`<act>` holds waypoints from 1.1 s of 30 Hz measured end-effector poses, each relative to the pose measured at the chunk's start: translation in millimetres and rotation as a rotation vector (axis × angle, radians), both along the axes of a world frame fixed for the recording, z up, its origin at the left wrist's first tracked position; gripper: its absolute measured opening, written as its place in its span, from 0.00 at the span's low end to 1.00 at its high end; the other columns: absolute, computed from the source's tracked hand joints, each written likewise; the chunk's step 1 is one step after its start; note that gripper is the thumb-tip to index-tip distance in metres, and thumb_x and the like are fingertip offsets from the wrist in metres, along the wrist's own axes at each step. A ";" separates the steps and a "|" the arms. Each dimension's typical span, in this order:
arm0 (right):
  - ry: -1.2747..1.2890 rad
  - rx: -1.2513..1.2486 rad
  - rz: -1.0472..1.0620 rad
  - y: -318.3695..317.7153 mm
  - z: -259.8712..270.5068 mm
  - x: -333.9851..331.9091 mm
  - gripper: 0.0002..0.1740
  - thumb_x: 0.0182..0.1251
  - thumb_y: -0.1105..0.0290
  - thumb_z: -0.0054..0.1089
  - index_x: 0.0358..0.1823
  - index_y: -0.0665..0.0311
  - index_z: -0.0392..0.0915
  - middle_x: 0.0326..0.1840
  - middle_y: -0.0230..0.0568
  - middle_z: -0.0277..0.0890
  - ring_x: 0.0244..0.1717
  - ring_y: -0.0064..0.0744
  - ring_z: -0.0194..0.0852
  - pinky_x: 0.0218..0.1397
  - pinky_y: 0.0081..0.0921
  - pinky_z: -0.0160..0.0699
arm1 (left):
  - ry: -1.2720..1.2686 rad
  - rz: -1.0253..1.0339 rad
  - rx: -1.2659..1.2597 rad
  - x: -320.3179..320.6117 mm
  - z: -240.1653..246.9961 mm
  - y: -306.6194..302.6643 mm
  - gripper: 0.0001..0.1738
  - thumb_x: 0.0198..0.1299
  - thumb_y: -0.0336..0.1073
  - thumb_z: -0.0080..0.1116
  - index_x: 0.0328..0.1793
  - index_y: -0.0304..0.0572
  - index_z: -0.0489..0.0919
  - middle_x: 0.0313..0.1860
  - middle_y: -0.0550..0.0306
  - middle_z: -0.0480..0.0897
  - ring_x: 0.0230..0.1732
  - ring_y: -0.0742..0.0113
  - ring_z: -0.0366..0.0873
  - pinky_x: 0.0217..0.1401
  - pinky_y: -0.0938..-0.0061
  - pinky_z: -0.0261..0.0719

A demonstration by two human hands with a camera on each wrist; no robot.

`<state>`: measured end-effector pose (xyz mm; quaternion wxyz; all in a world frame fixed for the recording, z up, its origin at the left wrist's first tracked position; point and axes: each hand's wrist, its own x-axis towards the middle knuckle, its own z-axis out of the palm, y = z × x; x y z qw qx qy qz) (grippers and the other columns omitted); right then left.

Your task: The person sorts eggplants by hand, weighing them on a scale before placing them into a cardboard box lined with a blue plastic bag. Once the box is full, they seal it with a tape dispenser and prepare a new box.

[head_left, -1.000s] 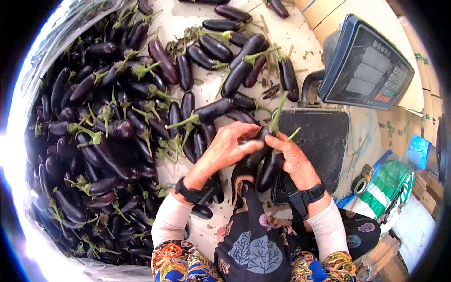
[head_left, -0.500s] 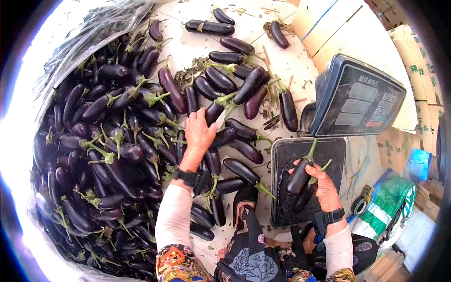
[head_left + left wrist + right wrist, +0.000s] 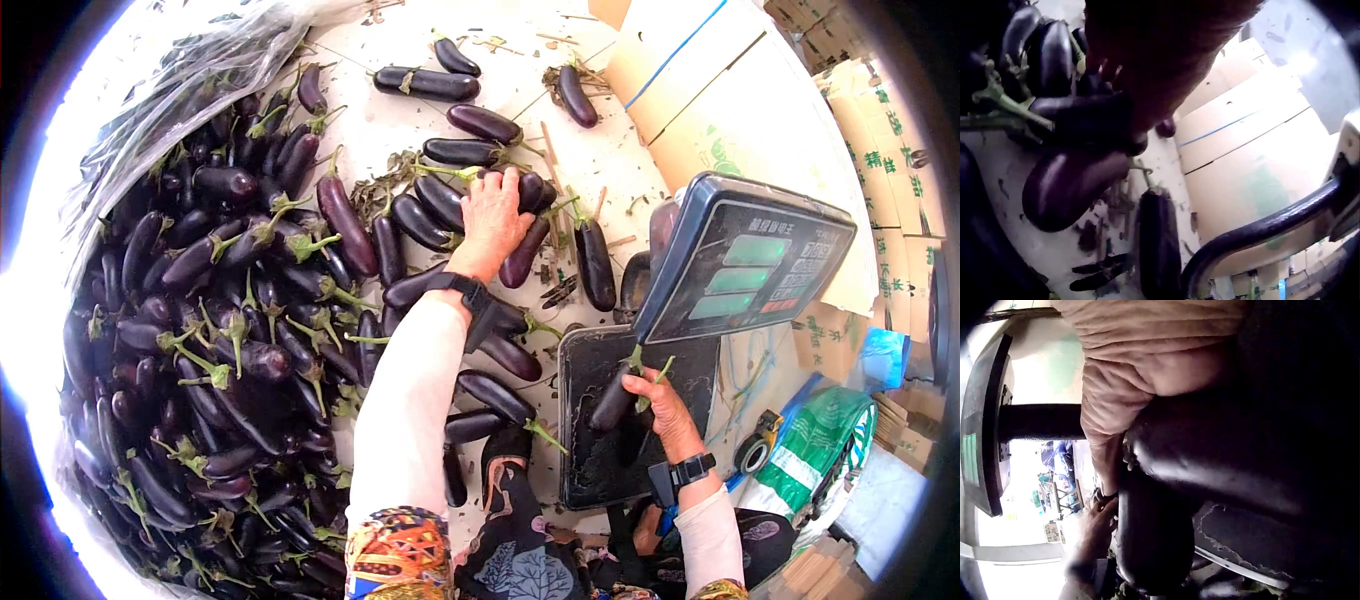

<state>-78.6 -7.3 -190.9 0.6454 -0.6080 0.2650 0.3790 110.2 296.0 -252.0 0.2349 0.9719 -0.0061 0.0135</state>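
Being gripped by the curled fingers of the right hand, two eggplants are held over the plate; whether it is touched cannot be told. By the bent fingers of the left hand, another eggplant is covered; whether it is pinched cannot be told, the tips being hidden. The glossy pair could be dropped if the single-handed grip is loosened. Around the left hand, loose eggplants could be knocked rolling by a sideways sweep, perhaps toward the pile.
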 end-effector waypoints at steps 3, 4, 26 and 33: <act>0.021 0.032 0.012 -4.2 -4.2 0.8 0.17 0.59 0.59 0.68 0.44 0.62 0.84 0.41 0.25 0.81 0.45 0.20 0.73 0.56 0.23 0.66 | 0.144 0.103 -0.152 4.7 -0.5 -1.8 0.36 0.46 0.41 0.69 0.63 0.41 0.72 0.52 0.41 0.78 0.55 0.41 0.76 0.61 0.55 0.75; 0.029 0.040 0.018 -5.5 -5.4 2.6 0.17 0.59 0.59 0.69 0.44 0.62 0.84 0.41 0.25 0.81 0.45 0.20 0.73 0.56 0.23 0.66 | 0.018 0.132 -0.180 2.1 0.2 6.4 0.32 0.44 0.38 0.68 0.58 0.39 0.74 0.47 0.43 0.80 0.49 0.44 0.79 0.57 0.58 0.78; 0.018 0.043 0.051 -6.3 -3.2 7.7 0.19 0.59 0.60 0.68 0.47 0.64 0.84 0.43 0.26 0.81 0.46 0.21 0.75 0.57 0.22 0.68 | 0.214 0.440 0.121 -106.0 11.5 128.3 0.41 0.54 0.59 0.66 0.69 0.42 0.71 0.49 0.38 0.80 0.52 0.40 0.78 0.58 0.53 0.75; 0.028 0.077 0.079 -12.9 -12.5 5.4 0.20 0.58 0.58 0.69 0.47 0.63 0.84 0.42 0.26 0.82 0.45 0.21 0.74 0.56 0.23 0.67 | -0.040 0.022 0.408 -91.6 2.2 88.2 0.28 0.45 0.40 0.72 0.56 0.50 0.78 0.54 0.56 0.75 0.59 0.53 0.69 0.57 0.57 0.68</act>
